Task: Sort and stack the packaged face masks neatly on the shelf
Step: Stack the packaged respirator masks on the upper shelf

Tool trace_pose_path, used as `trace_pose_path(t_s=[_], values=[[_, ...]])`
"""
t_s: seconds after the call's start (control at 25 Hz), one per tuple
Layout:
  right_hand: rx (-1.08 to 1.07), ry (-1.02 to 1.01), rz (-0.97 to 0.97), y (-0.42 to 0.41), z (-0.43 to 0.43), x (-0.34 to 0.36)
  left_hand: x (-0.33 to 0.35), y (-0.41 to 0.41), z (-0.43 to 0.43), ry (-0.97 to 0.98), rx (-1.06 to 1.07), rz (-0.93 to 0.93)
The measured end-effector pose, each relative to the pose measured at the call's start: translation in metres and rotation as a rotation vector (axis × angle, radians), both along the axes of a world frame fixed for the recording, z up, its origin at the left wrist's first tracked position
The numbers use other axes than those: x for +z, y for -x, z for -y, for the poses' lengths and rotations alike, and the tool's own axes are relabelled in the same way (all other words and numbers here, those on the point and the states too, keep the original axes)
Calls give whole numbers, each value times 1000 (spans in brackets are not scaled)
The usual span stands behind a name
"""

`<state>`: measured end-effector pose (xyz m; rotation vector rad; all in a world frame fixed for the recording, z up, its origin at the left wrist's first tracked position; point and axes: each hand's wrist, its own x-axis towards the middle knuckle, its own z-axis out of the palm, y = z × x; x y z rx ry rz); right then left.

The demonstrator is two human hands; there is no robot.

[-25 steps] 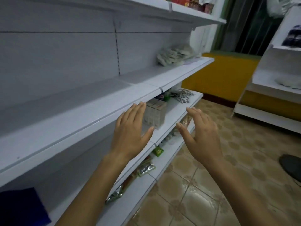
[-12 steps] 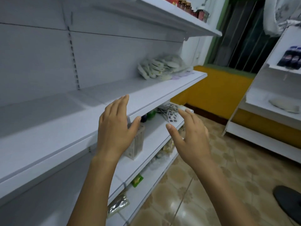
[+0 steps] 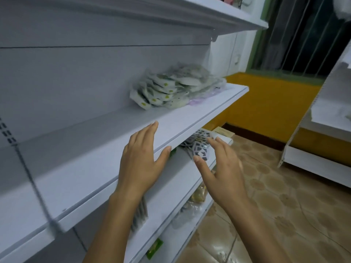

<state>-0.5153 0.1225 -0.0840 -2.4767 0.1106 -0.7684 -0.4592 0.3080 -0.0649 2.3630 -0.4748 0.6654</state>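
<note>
The white shelf (image 3: 117, 141) carries a loose heap of packaged face masks (image 3: 176, 88) at its far end, against the back panel. The packs look light, soft and slippery; take several flat between both palms. My left grip (image 3: 140, 160) and right grip (image 3: 222, 168) are spread, holding nothing, well short of the heap.

Tiled floor (image 3: 284, 215), yellow wall (image 3: 266, 107), barred window (image 3: 307, 35), green packet (image 3: 154, 248)
</note>
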Motion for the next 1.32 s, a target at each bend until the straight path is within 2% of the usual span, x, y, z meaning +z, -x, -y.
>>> trace_pose_path(t_s=[0.08,0.16,0.24,0.44,0.56,0.68,0.76,0.88,0.92,1.04,1.16,1.32], values=[[63,-29,-3,-43,44,-6,-2,-28,45,135,7,-36],[133,-27,-3,-83,93,-5,4,-52,93,362,2,-76],[185,-15,-14,-120,146,1,10,-80,143,476,29,-97],[286,-42,-14,-203,239,12,13,-140,221,384,127,-156],[363,-63,-43,-242,257,2,15,-184,248,478,141,-284],[456,14,-75,-293,275,2,21,-246,269,694,137,-451],[511,73,-50,-325,284,14,24,-283,273,897,125,-494],[555,166,-17,-388,303,27,27,-345,288,1436,31,-543],[560,175,-12,-410,310,32,30,-361,293,1547,20,-545],[591,104,83,-468,320,40,31,-406,300,1710,41,-467],[640,-28,132,-513,309,44,28,-423,299,1751,66,-407],[794,-48,249,-570,273,55,28,-432,300,1612,138,-323]])
